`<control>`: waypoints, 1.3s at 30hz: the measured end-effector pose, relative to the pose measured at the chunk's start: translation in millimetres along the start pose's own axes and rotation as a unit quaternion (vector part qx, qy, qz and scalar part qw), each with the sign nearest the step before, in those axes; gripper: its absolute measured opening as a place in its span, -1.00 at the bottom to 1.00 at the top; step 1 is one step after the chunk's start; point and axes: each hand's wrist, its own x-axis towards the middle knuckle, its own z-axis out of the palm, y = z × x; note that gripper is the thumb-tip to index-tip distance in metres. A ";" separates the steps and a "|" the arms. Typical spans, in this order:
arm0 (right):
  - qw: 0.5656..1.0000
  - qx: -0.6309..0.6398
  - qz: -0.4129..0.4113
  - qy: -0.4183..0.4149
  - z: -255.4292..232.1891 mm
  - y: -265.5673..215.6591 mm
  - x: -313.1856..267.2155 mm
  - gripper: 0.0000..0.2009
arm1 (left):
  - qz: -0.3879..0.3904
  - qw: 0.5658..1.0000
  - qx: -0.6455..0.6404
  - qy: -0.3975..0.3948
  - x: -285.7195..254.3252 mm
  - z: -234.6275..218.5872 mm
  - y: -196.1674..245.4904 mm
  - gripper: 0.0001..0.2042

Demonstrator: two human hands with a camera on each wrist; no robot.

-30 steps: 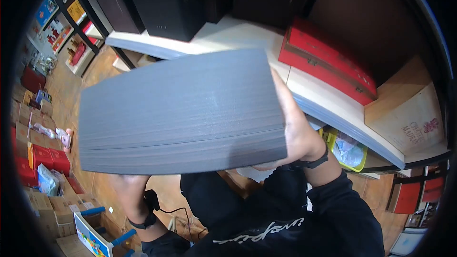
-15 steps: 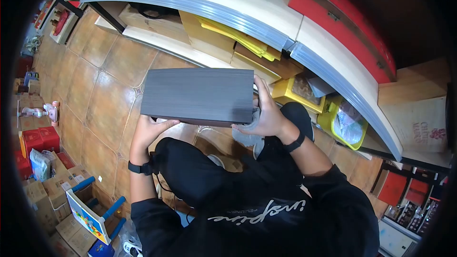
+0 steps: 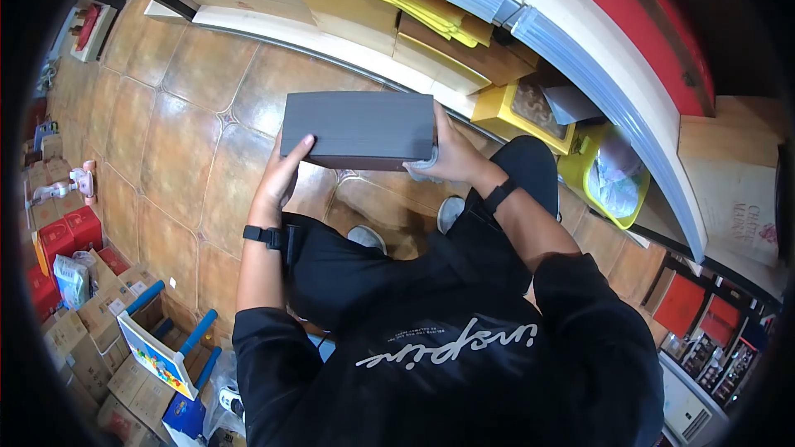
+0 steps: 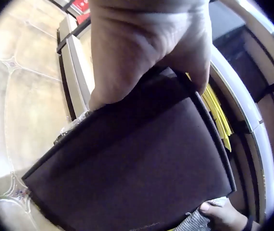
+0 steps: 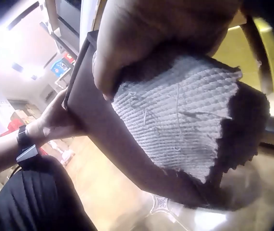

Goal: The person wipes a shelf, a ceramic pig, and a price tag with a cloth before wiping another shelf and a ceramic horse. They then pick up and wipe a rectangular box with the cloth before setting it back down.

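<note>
Between both hands, a dark grey box (image 3: 360, 126) is held over the tiled floor, in front of the person's knees. My left hand (image 3: 283, 174) grips its left end, the thumb lying along the near edge. At the right end my right hand (image 3: 455, 149) grips the box together with a grey-white textured cloth (image 3: 425, 164). The right wrist view shows the cloth (image 5: 175, 115) spread against the box end under the right hand (image 5: 161, 33). In the left wrist view the left hand (image 4: 149, 48) spans one end of the box's dark face (image 4: 137, 154).
A shelf edge (image 3: 613, 108) curves across the top and right. Under it stand a yellow box (image 3: 517, 120) and a yellow-green basket (image 3: 592, 190) with plastic bags. Cartons (image 3: 83, 348) and a small blue-legged stool (image 3: 157, 356) are at the lower left.
The box has come down and away from the head camera, from in front of the upper shelf to above the floor. Both hands still grip it, and the view has tilted downward.
</note>
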 end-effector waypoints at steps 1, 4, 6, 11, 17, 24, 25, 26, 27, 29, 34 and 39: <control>1.000 0.008 0.012 -0.014 -0.8 4.6 1.4 0.37 | -0.003 1.000 -0.014 0.007 5.3 2.5 -2.9 -0.16; 0.999 -0.025 0.005 -0.023 3.9 22.1 4.6 0.41 | 0.001 0.999 -0.026 0.018 7.6 13.4 -3.1 -0.17; 0.998 -0.051 -0.005 -0.021 8.4 32.6 6.1 0.42 | 0.003 0.999 -0.030 0.023 6.8 18.4 -6.4 -0.18; 0.995 -0.089 0.026 -0.040 12.4 42.2 11.1 0.42 | 0.027 0.998 -0.032 0.046 9.9 25.9 -24.0 -0.16; 0.989 -0.114 0.056 -0.070 15.0 42.9 19.9 0.40 | 0.037 0.998 -0.024 0.052 16.9 20.4 -36.2 -0.14; 0.990 -0.133 0.020 -0.053 26.9 55.8 20.9 0.39 | 0.027 0.998 -0.005 0.063 20.6 15.7 -42.7 -0.14; 0.988 -0.140 0.034 -0.062 27.6 56.1 20.6 0.39 | 0.026 0.998 -0.004 0.063 21.3 15.4 -44.0 -0.14; 0.985 -0.147 0.048 -0.071 27.9 56.5 20.9 0.39 | 0.025 0.998 -0.004 0.062 22.6 14.7 -44.5 -0.14; 0.983 -0.154 0.062 -0.079 29.6 59.3 19.5 0.38 | 0.024 0.998 -0.003 0.061 23.4 14.3 -46.0 -0.14; 0.980 -0.173 0.056 -0.082 33.3 64.6 17.3 0.38 | 0.025 0.998 -0.005 0.063 25.3 12.5 -52.0 -0.15; 0.977 -0.194 0.047 -0.069 35.8 63.7 16.9 0.38 | 0.029 0.998 -0.010 0.059 29.1 10.3 -53.4 -0.15; 0.973 -0.196 0.078 -0.090 33.2 59.0 18.1 0.35 | 0.029 0.997 0.013 0.066 27.6 7.4 -53.9 -0.15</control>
